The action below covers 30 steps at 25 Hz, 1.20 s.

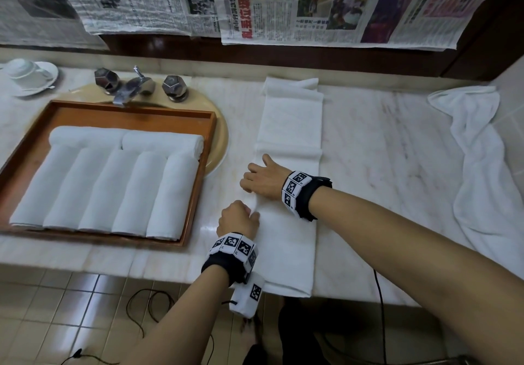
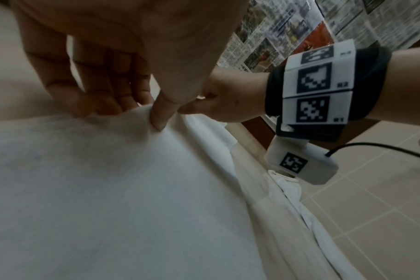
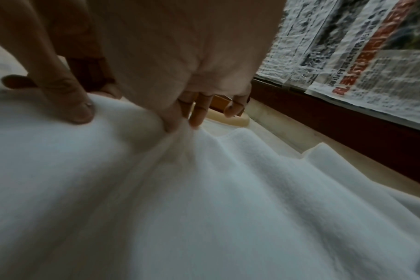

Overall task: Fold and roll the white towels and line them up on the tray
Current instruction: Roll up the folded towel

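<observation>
pinching the left long edge of the folded towel (image 1: 289, 183), both hands sit close together about midway down the strip. left hand (image 1: 237, 218) grip: thumb and fingertips (image 2: 159, 113) clamped on a raised ridge of cloth. right hand (image 1: 265, 179) grip: thumb and fingers also pinching the same edge just beyond the left hand, cloth bunched between them in the right wrist view.

key relation: towel lies as a long narrow strip on the desk (image 1: 382, 149), long axis running away from the person, near end at the desk's front edge, far end toward the wall. both grips are on the tray side of the strip; the rest of its width lies to their right. judgement: the edge looks set to fold rightward across the strip, narrowing it before rolling. left hand is nearer the near end, right hand nearer the far end.

containers: tray (image 1: 204, 166) sits left of the strip, over the sink. it holds seven rolled towels (image 1: 113, 191): five side by side, two end to end behind them. loose towel (image 1: 476, 149) lies crumpled far right, well apart.
</observation>
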Motion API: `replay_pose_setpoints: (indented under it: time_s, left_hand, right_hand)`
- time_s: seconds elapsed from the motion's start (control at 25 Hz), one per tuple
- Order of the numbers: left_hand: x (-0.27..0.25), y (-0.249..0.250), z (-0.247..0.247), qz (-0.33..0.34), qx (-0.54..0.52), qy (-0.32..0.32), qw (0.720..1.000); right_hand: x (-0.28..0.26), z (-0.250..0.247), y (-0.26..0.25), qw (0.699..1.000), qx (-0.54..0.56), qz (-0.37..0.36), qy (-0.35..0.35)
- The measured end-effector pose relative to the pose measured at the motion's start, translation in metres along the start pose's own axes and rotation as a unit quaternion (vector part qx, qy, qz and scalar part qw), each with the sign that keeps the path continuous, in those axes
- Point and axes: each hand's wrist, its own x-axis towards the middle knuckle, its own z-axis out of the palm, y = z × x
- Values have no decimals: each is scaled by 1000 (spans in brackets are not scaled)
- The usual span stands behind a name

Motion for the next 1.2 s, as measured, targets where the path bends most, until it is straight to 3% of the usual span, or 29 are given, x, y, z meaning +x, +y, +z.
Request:
replay_pose_setpoints:
  time_s: [0.32,0.64,0.84,1.04,1.12,1.2]
  left_hand:
    - [0,-8,-7,-25,-26,-27,999]
    - [1,-10,-5,-42,-30,-13,999]
    - [7,-7,-9,-46,13,-26,999]
    - [10,0,-10,-31,45,-35,998]
    - [9,0,-16,-34,67,-53,996]
    - [8,3,-24,-30,124,-53,990]
  right_hand:
    - [13,-11,11,998,-44,-5,-45]
    - [27,-13,8,997,-52,-1,-57]
    - [17,4,6,999,7,43,-2]
    - [19,4,7,996,57,67,5]
    - [16,17,-9,983,136,110,57]
    - [1,33,-24,947,235,185,117]
